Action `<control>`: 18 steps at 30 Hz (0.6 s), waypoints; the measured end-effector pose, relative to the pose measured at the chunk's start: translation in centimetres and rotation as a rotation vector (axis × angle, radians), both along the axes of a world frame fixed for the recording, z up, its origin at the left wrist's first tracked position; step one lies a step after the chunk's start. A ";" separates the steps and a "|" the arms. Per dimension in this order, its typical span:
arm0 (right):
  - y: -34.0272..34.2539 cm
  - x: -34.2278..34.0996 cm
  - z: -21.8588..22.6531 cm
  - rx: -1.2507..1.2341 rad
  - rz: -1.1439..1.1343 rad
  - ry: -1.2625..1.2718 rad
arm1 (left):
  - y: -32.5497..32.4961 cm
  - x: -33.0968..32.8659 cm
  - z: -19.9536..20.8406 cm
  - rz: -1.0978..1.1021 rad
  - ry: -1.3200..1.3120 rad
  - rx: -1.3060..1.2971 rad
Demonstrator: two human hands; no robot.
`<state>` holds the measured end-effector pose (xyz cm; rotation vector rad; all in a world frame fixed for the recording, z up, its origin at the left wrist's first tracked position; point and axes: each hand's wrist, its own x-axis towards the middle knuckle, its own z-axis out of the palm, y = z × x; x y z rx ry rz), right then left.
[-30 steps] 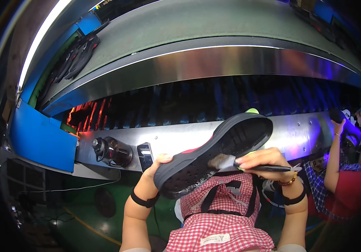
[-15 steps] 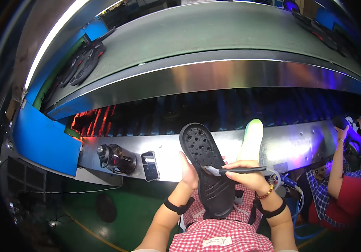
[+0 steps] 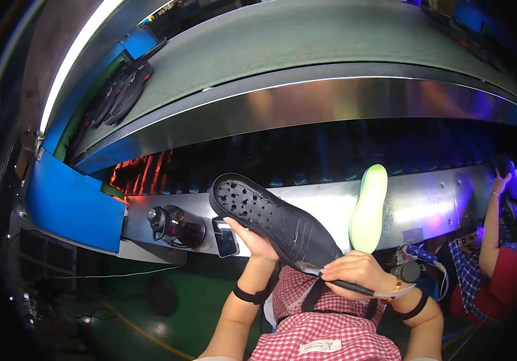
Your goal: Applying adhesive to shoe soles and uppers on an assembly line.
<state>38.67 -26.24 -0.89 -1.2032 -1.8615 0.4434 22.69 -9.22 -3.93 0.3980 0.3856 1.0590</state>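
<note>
My left hand (image 3: 257, 245) grips a black shoe sole (image 3: 288, 224) along its near edge, thumb on the rim. The sole lies slantwise, its inner face up, with many small holes at the far-left end and ridges further along. In my right hand (image 3: 361, 271) is a brush with a black handle (image 3: 355, 288), fingers closed round it. Its bristles touch the sole's near edge towards the right end. A pale tube seems to run from the handle's end past my wrist. To the right of the sole, a yellow-green insole (image 3: 368, 210) lies on the metal ledge.
On the metal ledge (image 3: 427, 204) at left stand a dark bottle (image 3: 181, 226) and a phone (image 3: 226, 239). Beyond runs a dark roller bed (image 3: 270, 153), glowing red at its left end, below a green conveyor belt (image 3: 306, 36) carrying black shoes (image 3: 127, 93). A co-worker (image 3: 499, 271) sits at right.
The sole has turned from nearly upright to a slant, its holed end swinging left. My right hand and brush have moved down and right, from the sole's middle to its near edge.
</note>
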 end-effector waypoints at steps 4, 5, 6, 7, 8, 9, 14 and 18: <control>1.9 1.5 2.7 -0.077 0.143 0.329 | -1.2 0.9 2.1 -0.074 -0.156 0.131; 2.7 1.3 3.8 -0.045 0.075 0.352 | -1.5 1.0 2.4 -0.073 -0.156 0.130; 3.3 1.3 4.8 -0.012 0.001 0.371 | -1.8 1.3 2.4 -0.029 -0.132 0.097; 4.0 1.3 5.2 0.041 -0.055 0.325 | -2.1 1.6 2.6 0.016 -0.106 0.065; 4.5 1.1 4.8 0.065 -0.058 0.300 | -2.4 2.1 3.1 0.004 -0.109 0.065; 4.6 0.6 4.0 0.067 0.006 0.329 | -2.4 2.3 3.5 -0.032 -0.142 0.129; 2.3 0.1 4.6 -0.054 0.262 0.391 | -1.9 1.7 4.3 -0.034 -0.244 0.268; 2.5 1.3 3.6 -0.007 0.048 0.381 | -1.8 1.6 5.2 -0.022 -0.324 0.297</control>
